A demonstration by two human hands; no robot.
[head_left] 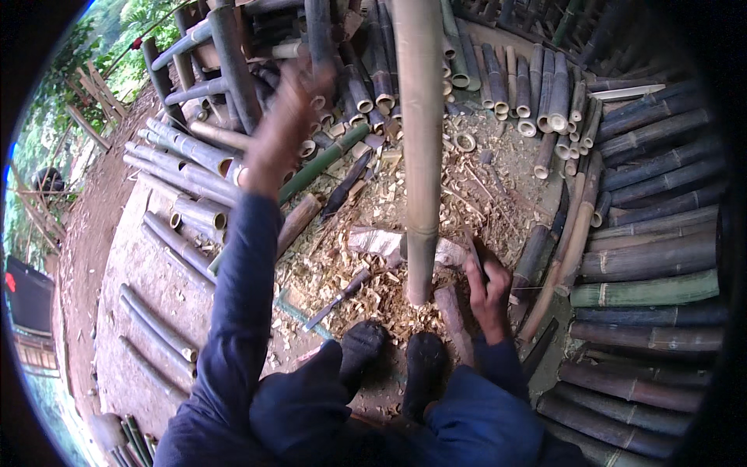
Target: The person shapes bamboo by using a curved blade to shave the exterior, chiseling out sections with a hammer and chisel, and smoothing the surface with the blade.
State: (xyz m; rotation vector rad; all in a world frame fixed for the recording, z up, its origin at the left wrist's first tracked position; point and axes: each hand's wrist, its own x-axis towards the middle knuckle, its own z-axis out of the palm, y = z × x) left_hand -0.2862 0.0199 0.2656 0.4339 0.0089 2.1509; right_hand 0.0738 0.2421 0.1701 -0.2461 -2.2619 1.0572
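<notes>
My left hand (292, 117) is stretched out far to the left, smeared by motion, close to dark bamboo poles; its fingers cannot be made out. Low on the right, my right hand (488, 292) is closed round a thin, narrow tool (472, 247) that points up and away. Between the hands a thick pale bamboo pole (422, 156) rises from the floor. A pale, chopped wood block (375, 240) lies crosswise behind its lower end. On the shavings left of the pole rests a chisel-like tool (339, 297) with a flat blade. A brown wood piece (453, 315) lies beside my right hand.
Wood shavings (482, 179) cover the floor around my dark-shod feet (424, 366). Cut bamboo tubes (537, 93) stand and lie in bundles at the back. Long bamboo lengths (650, 257) are stacked on the right. More tubes (198, 214) and thin strips (159, 319) lie left.
</notes>
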